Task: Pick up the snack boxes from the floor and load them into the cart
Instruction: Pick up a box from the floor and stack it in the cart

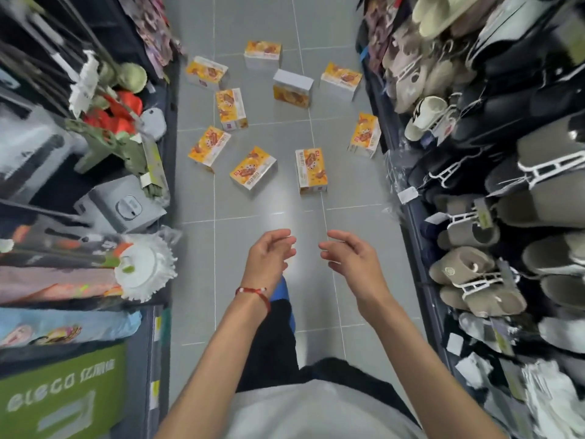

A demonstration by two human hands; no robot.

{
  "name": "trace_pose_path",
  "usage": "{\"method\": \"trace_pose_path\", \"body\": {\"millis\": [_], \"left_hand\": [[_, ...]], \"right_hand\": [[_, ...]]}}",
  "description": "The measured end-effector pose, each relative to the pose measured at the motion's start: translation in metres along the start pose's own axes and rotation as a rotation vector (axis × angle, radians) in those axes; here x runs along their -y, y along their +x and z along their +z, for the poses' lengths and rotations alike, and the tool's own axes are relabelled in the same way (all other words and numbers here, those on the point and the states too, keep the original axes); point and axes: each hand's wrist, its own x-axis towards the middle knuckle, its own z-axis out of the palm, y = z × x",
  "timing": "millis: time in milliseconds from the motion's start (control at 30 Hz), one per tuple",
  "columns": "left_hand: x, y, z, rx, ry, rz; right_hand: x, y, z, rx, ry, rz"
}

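We read this as the start: the floor [253, 213] carries all nine boxes [311, 171] we count, scattered from 11 to 1 o'clock ahead of us, none lifted. The cart is not in view, so we can't tell what's loaded. Both hands are empty: left hand [270, 253] and right hand [348, 255] hover apart near 6 o'clock, fingers loosely curled, palms facing. Floor is glossy grey tile in a narrow aisle. Shelves [79, 191] of household goods at 9 o'clock, slipper racks [493, 223] at 3 o'clock.
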Motion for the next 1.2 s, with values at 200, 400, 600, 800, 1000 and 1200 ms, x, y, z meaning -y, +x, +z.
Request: {"method": "trace_pose_path", "body": {"millis": [200,400,600,800,1000,1200], "left_hand": [[-0.084,0.089,0.008,0.047,0.087,-0.023],[-0.145,0.185,0.049,0.091,0.188,-0.094],[-0.201,0.287,0.113,0.063,0.234,-0.216],[-0.250,0.366,0.153,0.061,0.277,-0.259],[-0.264,0.448,0.173,0.095,0.440,-0.292],[-0.263,0.533,0.175,0.224,0.625,-0.407]], "right_hand": [[0.072,0.085,0.027,-0.056,0.088,0.056],[0.122,0.182,0.019,-0.152,0.161,0.123],[0.159,0.284,-0.004,-0.225,0.188,0.245],[0.191,0.361,-0.017,-0.219,0.104,0.292],[0.192,0.421,-0.007,-0.296,0.010,0.336],[0.177,0.480,0.018,-0.380,0.090,0.387]]}}
